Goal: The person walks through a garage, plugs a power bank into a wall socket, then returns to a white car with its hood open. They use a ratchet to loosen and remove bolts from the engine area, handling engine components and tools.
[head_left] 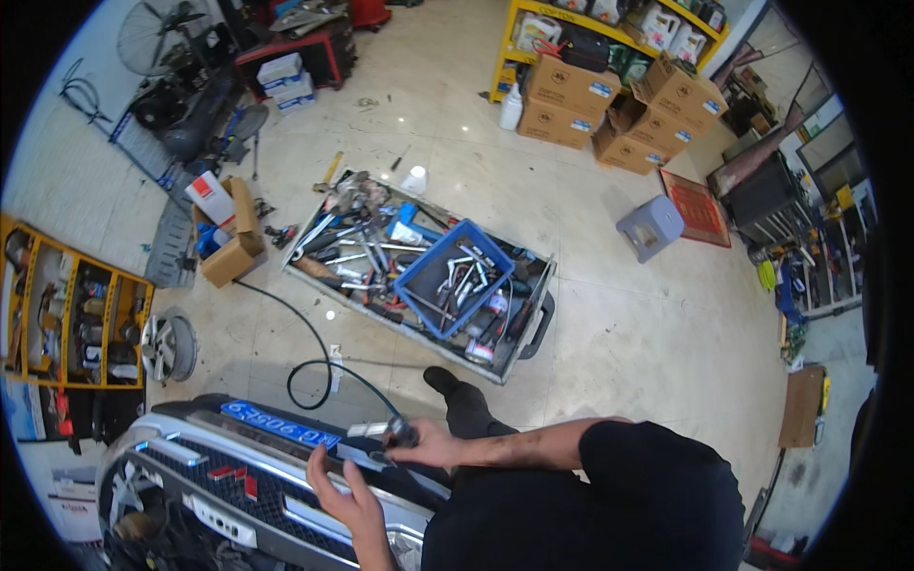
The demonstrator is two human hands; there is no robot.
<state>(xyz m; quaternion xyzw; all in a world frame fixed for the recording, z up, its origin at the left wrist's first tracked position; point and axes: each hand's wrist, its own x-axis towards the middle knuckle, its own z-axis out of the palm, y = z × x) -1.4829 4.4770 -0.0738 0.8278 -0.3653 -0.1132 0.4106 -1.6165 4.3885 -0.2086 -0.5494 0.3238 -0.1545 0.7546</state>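
My right hand is closed around a dark hand tool with a hose running to it; the tool's exact kind is hard to make out. A short silver piece shows at its left, beside the blue plate. From the tool the thin dark hose loops over the floor. Below and to the left of it, my left hand has its fingers apart, nothing in them, over the silver-trimmed front grille of a car. The blue licence plate sits on the dark bumper edge.
A wheeled tool tray full of wrenches stands ahead, with a blue bin of sockets on top. Further out are an open cardboard box, a wheel rim, a grey stool, stacked cartons and a yellow shelf.
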